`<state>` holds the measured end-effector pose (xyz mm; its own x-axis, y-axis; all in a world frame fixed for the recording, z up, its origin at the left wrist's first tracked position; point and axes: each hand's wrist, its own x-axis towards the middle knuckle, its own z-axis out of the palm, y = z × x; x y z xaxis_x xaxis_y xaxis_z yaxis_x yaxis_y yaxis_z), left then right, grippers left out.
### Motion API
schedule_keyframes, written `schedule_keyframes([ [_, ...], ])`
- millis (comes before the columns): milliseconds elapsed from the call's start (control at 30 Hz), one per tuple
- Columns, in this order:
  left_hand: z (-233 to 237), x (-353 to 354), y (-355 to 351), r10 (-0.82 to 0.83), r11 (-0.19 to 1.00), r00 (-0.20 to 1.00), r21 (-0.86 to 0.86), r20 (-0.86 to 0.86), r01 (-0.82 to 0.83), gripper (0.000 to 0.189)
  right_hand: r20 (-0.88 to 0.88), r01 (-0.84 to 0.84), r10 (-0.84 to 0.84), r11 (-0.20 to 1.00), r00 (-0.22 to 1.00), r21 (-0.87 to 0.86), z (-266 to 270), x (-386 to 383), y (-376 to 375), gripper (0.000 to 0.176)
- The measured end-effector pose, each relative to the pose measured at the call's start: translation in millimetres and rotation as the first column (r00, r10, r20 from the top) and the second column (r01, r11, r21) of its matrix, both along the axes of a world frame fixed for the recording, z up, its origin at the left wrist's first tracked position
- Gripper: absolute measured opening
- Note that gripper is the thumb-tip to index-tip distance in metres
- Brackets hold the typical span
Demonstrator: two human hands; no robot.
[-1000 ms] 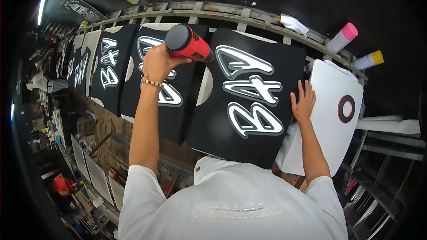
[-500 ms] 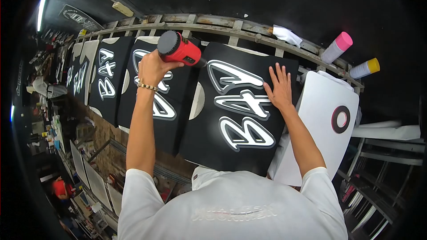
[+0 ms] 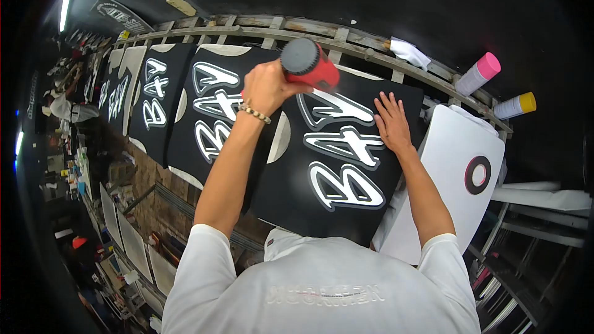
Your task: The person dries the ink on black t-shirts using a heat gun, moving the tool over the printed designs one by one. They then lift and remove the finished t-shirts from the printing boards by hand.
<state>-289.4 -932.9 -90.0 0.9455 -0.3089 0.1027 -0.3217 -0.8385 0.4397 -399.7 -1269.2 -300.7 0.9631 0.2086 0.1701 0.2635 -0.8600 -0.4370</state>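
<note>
1 heat gun (image 3: 309, 65) in L hand (image 3: 267, 86); 2 cans (image 3: 479, 74)

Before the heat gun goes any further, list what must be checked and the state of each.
1. Grip: left hand closed round the red heat gun. Ok.
2. Aim: the gun is over the top of the white lettering; its nozzle is hidden. Cannot tell the gap.
3. Right hand: flat on the black shirt, beside the lettering and apart from the gun. Ok.
4. Shirt: smooth, no folds seen. Ok.
5. Spray cans: on the far rail, well away from the gun. Ok.
6. Ink dry: cannot tell.
</note>
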Motion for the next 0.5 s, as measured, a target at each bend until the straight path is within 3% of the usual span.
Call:
schedule_keyframes([
  [100, 19, -17, -3, -0.007, 0.993, 0.999, 0.115, -0.048, 0.013, 0.056, 0.036, -0.021, 0.022, 0.999, 0.999, -0.039, 3, 9, 3, 0.056],
  [233, 19, -40, 19, 0.050, 0.993, 0.991, 0.104, 0.126, -0.063, 0.059, 0.029, -0.006, 0.010, 0.989, 1.000, -0.150, 6, 21, 17, 0.059],
  [300, 27, -49, 35, 0.063, 0.980, 0.989, 0.179, 0.135, -0.086, 0.061, 0.027, -0.018, 0.022, 0.989, 0.999, -0.146, 4, 23, 22, 0.061],
  [367, 42, -66, 44, 0.121, 0.943, 0.993, 0.310, 0.014, -0.120, 0.062, 0.015, -0.004, 0.007, 0.986, 1.000, -0.168, 5, 22, 27, 0.062],
  [433, 30, -81, 57, 0.138, 0.936, 0.989, 0.320, 0.044, -0.145, 0.063, 0.012, -0.039, 0.042, 0.983, 0.999, -0.180, 6, 19, 27, 0.063],
  [500, 22, -97, 60, 0.152, 0.960, 0.982, 0.221, 0.116, -0.175, 0.063, 0.018, -0.088, 0.093, 0.983, 0.996, -0.163, 5, 13, 27, 0.063],
])
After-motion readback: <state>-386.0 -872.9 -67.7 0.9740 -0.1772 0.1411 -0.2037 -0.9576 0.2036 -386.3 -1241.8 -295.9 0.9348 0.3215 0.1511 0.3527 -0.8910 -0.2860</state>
